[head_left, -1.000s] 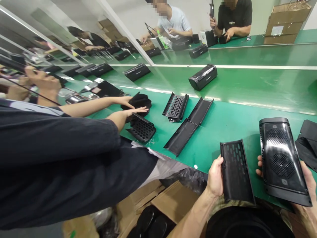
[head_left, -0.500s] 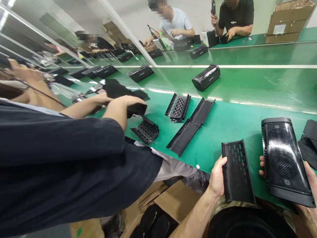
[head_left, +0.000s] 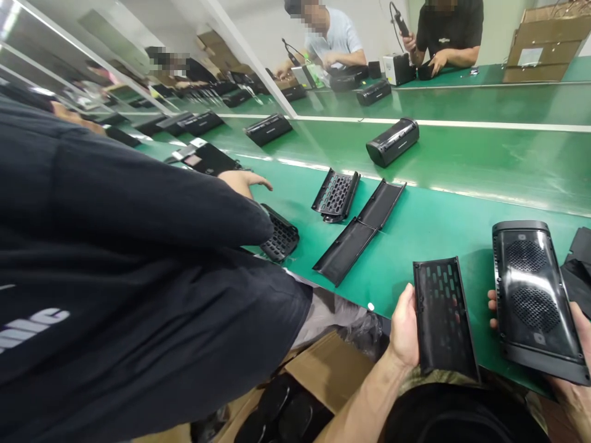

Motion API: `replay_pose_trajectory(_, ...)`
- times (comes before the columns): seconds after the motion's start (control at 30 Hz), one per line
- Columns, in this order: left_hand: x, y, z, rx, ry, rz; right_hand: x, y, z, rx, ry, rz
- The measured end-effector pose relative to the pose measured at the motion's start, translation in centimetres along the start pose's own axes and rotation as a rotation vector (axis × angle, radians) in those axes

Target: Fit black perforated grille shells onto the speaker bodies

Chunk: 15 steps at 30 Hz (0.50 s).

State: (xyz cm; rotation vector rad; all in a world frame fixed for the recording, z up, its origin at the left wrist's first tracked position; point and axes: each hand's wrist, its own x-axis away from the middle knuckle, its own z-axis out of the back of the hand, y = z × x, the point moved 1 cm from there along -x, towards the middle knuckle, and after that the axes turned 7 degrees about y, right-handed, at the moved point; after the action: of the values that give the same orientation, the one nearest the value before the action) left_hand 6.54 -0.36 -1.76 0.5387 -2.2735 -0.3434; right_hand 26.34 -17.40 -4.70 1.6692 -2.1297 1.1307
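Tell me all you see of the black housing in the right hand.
The black housing is an elongated, plastic-looking shell: glossy face, two round perforated areas, a small square mark near each end, duller end caps. It slants, near end rightward, by the green bench's near edge. The right hand grips both long sides; nothing else visibly touches it.

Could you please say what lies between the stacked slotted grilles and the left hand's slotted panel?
In the head view, two curved black panels, end to end on the tabletop, lie between the grilles and the held slotted panel.
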Motion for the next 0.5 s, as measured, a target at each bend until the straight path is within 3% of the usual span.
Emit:
replay_pose_trajectory(0.23, 0.2, 0.4, -0.2, 0.074, -0.025, 0.033, 1.0, -1.0, -2.3, -0.053, 0.044, -0.045)
replay_pose_trajectory(0.5, 0.7, -0.2, -1.2, 0.169, -0.077, 0.058, 0.8, -0.9, -2.0, 0.007, 0.034, 0.039)
